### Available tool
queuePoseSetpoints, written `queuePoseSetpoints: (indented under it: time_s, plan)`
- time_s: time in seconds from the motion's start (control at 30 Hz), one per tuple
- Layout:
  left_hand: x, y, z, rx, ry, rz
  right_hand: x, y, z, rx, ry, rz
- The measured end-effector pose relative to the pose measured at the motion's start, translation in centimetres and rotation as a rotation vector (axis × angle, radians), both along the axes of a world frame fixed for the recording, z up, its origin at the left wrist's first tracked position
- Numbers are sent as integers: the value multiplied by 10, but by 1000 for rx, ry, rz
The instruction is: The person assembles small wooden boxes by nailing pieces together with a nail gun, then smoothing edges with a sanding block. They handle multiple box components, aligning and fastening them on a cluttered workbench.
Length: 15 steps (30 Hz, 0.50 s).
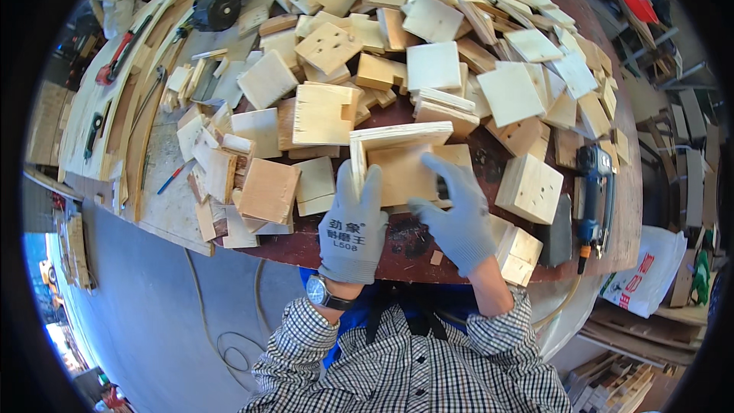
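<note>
Checked sleeves lead up to both gloved hands, left hand (353,223) and right hand (451,210), fingers flat against a half-built plywood box (401,164) at the table's (428,256) near edge. Looks like panels being squared up; fixing them probably needs the nail gun (595,199) beside it.

One package is noted: a white plastic bag (647,275) with red printing, slumped on the floor to the lower right of the right hand (457,210), beyond the table edge. One label is noted: a dark printed marking on the back of the grey glove worn on the left hand (353,223), near the cuff. No signs or screens are seen.
</note>
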State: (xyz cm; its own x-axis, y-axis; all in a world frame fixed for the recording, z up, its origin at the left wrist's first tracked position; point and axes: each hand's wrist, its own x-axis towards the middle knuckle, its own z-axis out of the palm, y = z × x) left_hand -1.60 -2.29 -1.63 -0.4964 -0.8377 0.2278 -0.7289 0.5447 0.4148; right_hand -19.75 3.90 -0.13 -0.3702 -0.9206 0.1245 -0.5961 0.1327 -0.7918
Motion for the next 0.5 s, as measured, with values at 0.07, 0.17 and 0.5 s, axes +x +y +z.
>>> queuePoseSetpoints:
  time_s: [0.07, 0.17, 0.5]
  plan:
    - [-2, 0, -4, -3, 28, -3, -1, 11, 9, -122, -109, -82]
    - [-1, -1, -8, 3, 48, -19, -19, 33, 37, -16, -376, -157]
    - [5, -10, -5, 42, 16, -100, -22, 40, 18, 246, 289, 597]
